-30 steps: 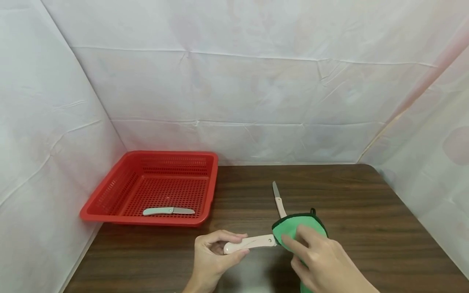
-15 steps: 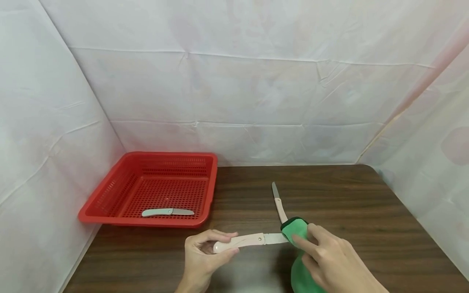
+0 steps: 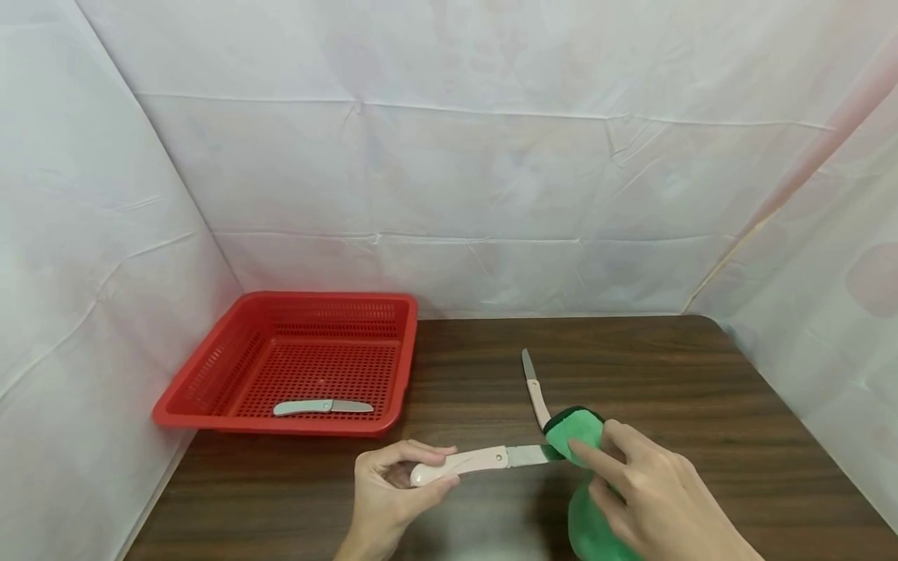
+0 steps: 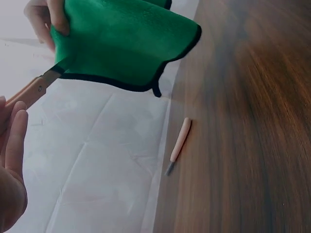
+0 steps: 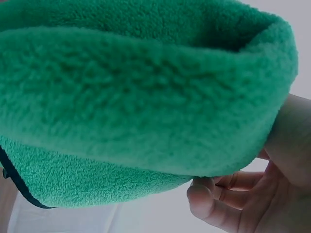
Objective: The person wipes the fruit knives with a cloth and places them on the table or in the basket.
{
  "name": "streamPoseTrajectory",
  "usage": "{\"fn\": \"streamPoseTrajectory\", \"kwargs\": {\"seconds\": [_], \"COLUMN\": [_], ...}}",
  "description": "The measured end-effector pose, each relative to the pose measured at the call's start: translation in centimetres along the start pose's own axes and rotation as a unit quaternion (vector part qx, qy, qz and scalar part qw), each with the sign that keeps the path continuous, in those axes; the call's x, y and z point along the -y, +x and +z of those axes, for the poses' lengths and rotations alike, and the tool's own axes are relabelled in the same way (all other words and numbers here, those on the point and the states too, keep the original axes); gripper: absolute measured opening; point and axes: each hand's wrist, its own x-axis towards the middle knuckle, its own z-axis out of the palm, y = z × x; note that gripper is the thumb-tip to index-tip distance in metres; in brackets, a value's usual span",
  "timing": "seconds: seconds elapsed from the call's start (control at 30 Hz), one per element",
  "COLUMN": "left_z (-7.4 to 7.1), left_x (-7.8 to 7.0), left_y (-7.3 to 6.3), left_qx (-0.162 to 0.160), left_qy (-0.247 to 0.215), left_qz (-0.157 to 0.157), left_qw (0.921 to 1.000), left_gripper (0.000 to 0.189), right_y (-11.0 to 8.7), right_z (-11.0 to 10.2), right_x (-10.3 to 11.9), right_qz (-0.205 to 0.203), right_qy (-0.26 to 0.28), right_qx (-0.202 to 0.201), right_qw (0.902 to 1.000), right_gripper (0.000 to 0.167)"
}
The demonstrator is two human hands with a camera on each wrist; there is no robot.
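My left hand (image 3: 389, 495) pinches a folding knife (image 3: 463, 464) by the butt of its pale pink handle, the blade unfolded and pointing right. A green cloth (image 3: 578, 436) with a dark edge is gripped by my right hand (image 3: 652, 487). The cloth lies against the blade's tip and hides it. In the left wrist view the blade runs up to the hanging cloth (image 4: 121, 46). The right wrist view is mostly filled by the fluffy cloth (image 5: 141, 107), with the right fingers (image 5: 201, 199) curled at its lower side.
A second pink-handled knife (image 3: 537, 401) lies unfolded on the dark wooden table (image 3: 666, 374), just beyond the cloth. At the left stands a red perforated basket (image 3: 281, 422), holding a light green-handled knife (image 3: 305, 407). White sheeting (image 3: 449, 171) hangs behind and at both sides.
The cloth and right hand have shifted right along the blade, which was covered up to the handle and now shows most of its length. The left hand moved slightly left with the knife.
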Motion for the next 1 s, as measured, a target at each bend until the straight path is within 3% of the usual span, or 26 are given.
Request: {"fn": "streamPoseTrajectory", "kwargs": {"seconds": [0.23, 0.4, 0.63, 0.77, 0.87, 1.0], "left_z": [0.1, 0.5, 1.2, 1.1, 0.7, 0.1], "left_x": [0.2, 0.5, 0.6, 0.5, 0.5, 0.2], "left_y": [0.0, 0.1, 0.1, 0.1, 0.1, 0.1], "left_qx": [0.006, 0.009, -0.005, -0.012, -0.010, -0.004], "left_qy": [0.009, 0.007, 0.004, 0.002, 0.002, 0.004], "left_qz": [-0.001, 0.006, 0.006, 0.002, 0.008, 0.014], "left_qw": [0.9999, 0.9999, 1.0000, 0.9999, 0.9999, 0.9999], "left_gripper": [0.024, 0.025, 0.024, 0.025, 0.025, 0.026], "right_y": [1.4, 1.9, 1.3, 0.8, 0.5, 0.0], "right_z": [-0.5, 0.5, 2.2, 2.3, 2.2, 1.9], "right_x": [0.8, 1.5, 2.1, 1.7, 1.2, 0.6], "right_qz": [-0.007, -0.030, -0.049, -0.048, -0.045, -0.033], "right_qy": [0.011, 0.025, 0.014, 0.020, 0.028, 0.010], "right_qx": [0.006, 0.019, 0.048, 0.073, 0.086, 0.072], "right_qw": [0.9999, 0.9991, 0.9976, 0.9960, 0.9949, 0.9968], "right_gripper": [0.042, 0.045, 0.044, 0.033, 0.035, 0.048]}}
